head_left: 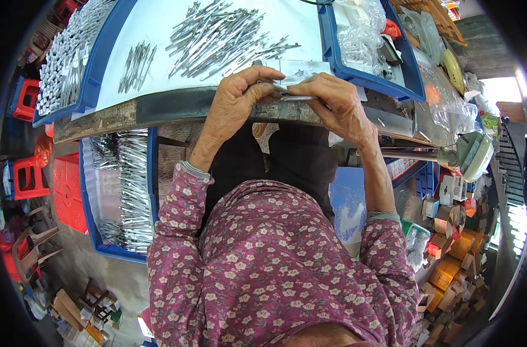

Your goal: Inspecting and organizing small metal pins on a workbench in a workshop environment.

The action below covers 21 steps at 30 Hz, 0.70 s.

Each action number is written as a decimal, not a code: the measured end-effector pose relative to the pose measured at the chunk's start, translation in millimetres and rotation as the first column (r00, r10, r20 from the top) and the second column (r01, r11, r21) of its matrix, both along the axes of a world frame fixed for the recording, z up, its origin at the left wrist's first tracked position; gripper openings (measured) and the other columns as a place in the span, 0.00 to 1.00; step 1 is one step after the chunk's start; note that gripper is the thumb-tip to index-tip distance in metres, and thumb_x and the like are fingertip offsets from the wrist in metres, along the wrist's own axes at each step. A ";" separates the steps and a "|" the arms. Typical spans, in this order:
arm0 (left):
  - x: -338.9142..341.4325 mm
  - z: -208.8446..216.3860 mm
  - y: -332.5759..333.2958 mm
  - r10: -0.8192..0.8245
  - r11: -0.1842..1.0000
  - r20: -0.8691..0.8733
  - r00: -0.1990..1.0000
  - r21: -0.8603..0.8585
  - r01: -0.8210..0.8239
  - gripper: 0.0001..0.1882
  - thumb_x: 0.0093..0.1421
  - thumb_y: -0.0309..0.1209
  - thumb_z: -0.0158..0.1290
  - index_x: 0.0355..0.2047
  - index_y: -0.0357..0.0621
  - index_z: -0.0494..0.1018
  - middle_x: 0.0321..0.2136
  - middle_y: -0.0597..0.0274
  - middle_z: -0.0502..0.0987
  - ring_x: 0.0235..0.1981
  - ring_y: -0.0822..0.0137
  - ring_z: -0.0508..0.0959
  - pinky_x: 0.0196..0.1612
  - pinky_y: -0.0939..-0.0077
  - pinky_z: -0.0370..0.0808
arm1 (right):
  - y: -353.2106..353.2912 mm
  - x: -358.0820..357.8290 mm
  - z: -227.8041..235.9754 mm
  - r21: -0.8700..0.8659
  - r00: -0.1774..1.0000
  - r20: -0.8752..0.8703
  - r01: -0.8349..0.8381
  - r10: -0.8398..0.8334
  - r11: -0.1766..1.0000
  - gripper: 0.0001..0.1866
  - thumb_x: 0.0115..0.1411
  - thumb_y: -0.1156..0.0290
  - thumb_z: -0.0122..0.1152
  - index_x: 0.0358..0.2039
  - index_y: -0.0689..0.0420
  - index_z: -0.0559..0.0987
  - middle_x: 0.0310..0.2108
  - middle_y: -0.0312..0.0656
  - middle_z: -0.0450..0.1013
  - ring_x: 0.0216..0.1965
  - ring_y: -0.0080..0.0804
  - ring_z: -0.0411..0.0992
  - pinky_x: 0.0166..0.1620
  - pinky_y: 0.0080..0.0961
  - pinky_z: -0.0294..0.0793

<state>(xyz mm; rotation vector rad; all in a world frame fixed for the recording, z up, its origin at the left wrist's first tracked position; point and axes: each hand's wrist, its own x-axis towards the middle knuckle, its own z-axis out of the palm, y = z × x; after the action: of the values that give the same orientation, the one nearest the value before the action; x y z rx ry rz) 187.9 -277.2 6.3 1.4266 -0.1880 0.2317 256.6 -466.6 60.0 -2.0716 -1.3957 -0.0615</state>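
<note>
Over the near edge of the table, my left hand (237, 97) is closed, thumb and fingertips pinched on a slim silver metal piece (298, 98). My right hand (337, 99) has its fingers curled round the other end of that piece. Its exact kind is too small to make out, and the fingers cover much of it. Just beyond the hands a small pale plate (303, 69) bears dark little bits. A large heap of slim metal pieces (217, 37) lies on the white sheet (159, 20), with a smaller bunch (137, 66) to its left.
A blue tray (104, 49) packed with metal pieces stands at the left. Another blue tray (411, 87), at the right, contains clear plastic bags. Below the table's left side is a third blue tray (153, 202), beside a red stool (67, 191). A lamp (474, 155) juts in at right.
</note>
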 end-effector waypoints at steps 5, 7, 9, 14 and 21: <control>0.6 -0.6 2.4 -0.006 1.000 -0.013 1.000 0.012 0.006 0.09 0.59 0.25 0.46 0.39 0.39 0.73 0.26 0.66 0.76 0.29 0.78 0.75 0.34 0.86 0.72 | -0.8 6.5 0.6 -0.035 0.999 -0.032 -0.009 0.008 0.999 0.16 0.45 0.83 0.56 0.36 0.53 0.76 0.27 0.39 0.72 0.31 0.36 0.70 0.33 0.29 0.69; 0.6 -1.3 2.3 0.000 1.000 -0.007 1.000 0.031 0.000 0.09 0.59 0.25 0.46 0.39 0.39 0.73 0.26 0.66 0.76 0.29 0.78 0.75 0.34 0.86 0.72 | -1.1 7.9 -2.5 -0.026 0.999 -0.023 -0.027 0.026 0.999 0.16 0.45 0.82 0.56 0.37 0.53 0.77 0.27 0.39 0.72 0.31 0.36 0.70 0.34 0.29 0.69; -0.1 -1.5 1.5 0.014 1.000 -0.035 0.999 0.013 -0.013 0.09 0.59 0.25 0.47 0.39 0.39 0.73 0.25 0.66 0.76 0.28 0.78 0.75 0.34 0.86 0.72 | -1.0 7.8 -3.9 -0.039 1.000 -0.010 -0.012 0.012 0.999 0.16 0.46 0.82 0.56 0.36 0.52 0.77 0.27 0.39 0.72 0.31 0.36 0.70 0.34 0.29 0.69; 1.5 -0.4 -4.8 0.084 0.996 -0.046 0.995 -0.005 -0.084 0.08 0.57 0.24 0.49 0.37 0.38 0.73 0.24 0.66 0.76 0.26 0.79 0.73 0.31 0.87 0.70 | 0.9 6.9 -7.1 -0.030 0.998 0.031 0.051 -0.050 0.998 0.15 0.46 0.81 0.56 0.35 0.52 0.76 0.27 0.39 0.72 0.31 0.37 0.70 0.33 0.29 0.69; 10.6 1.8 -11.9 0.221 0.948 -0.102 0.970 0.255 -0.189 0.05 0.54 0.23 0.51 0.32 0.37 0.71 0.24 0.66 0.76 0.28 0.81 0.72 0.29 0.86 0.68 | -1.6 13.2 -8.1 -0.056 0.979 0.166 0.127 -0.116 0.990 0.14 0.45 0.82 0.55 0.34 0.55 0.74 0.28 0.39 0.72 0.31 0.38 0.70 0.33 0.31 0.69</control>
<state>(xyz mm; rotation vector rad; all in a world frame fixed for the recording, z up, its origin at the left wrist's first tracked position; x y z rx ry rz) 198.5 -289.1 8.1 1.7021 0.0424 0.2934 269.7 -468.1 51.9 -2.2487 -1.3802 -0.2431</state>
